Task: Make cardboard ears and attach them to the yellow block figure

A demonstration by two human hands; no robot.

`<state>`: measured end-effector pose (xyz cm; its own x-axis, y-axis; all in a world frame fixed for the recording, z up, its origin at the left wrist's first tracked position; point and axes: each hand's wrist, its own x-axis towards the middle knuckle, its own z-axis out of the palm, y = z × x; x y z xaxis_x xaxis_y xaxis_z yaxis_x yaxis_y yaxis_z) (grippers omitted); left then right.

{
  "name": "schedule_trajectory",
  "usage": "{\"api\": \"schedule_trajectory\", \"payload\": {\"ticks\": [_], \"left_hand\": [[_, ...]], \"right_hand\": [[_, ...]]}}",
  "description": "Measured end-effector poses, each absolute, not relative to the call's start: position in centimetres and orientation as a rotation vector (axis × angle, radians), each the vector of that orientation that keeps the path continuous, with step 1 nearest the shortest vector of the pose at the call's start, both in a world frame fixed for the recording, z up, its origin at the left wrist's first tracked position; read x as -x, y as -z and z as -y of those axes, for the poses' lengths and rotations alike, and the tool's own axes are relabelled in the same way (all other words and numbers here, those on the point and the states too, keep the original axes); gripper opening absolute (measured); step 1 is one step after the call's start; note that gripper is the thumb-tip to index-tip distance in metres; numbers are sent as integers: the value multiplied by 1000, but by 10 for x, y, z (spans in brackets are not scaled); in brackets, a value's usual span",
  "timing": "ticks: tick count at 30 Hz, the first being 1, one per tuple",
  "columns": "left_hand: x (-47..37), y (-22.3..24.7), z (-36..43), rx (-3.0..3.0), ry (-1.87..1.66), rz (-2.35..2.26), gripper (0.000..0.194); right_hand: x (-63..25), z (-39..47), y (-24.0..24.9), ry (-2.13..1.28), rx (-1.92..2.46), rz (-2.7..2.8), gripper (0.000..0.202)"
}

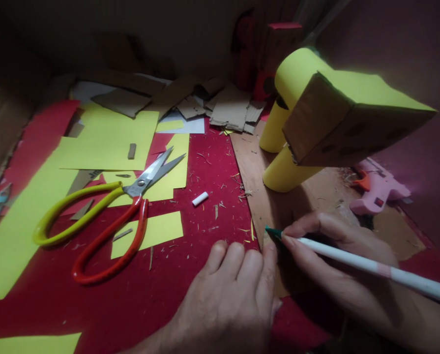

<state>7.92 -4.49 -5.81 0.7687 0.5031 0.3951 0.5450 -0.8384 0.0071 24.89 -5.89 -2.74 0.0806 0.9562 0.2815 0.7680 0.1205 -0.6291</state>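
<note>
Left hand (238, 280): fingers together, pressing at the brown sheet's (252, 183) left edge, probably steadying it; I can't see under the palm.
Right hand (337, 258): pinching the white pen (352, 255) low, likely for control; its rear end leaves my view.
Boxy figure (378, 91): standing on the sheet beyond; its shadowed spots blur.

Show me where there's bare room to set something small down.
The red surface looks nearly bare between the scissors, left hand and bottom-left yellow paper. Crowded: cardboard scraps at the back, the box figure and pink glue gun at right.
</note>
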Motion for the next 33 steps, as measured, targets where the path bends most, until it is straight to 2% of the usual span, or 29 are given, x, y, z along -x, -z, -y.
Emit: {"api": "schedule_trajectory", "payload": {"ticks": [33], "left_hand": [[-79, 59, 46, 2846, 580, 839, 37]], "right_hand": [[-249, 59, 25, -429, 1648, 1775, 14]]}}
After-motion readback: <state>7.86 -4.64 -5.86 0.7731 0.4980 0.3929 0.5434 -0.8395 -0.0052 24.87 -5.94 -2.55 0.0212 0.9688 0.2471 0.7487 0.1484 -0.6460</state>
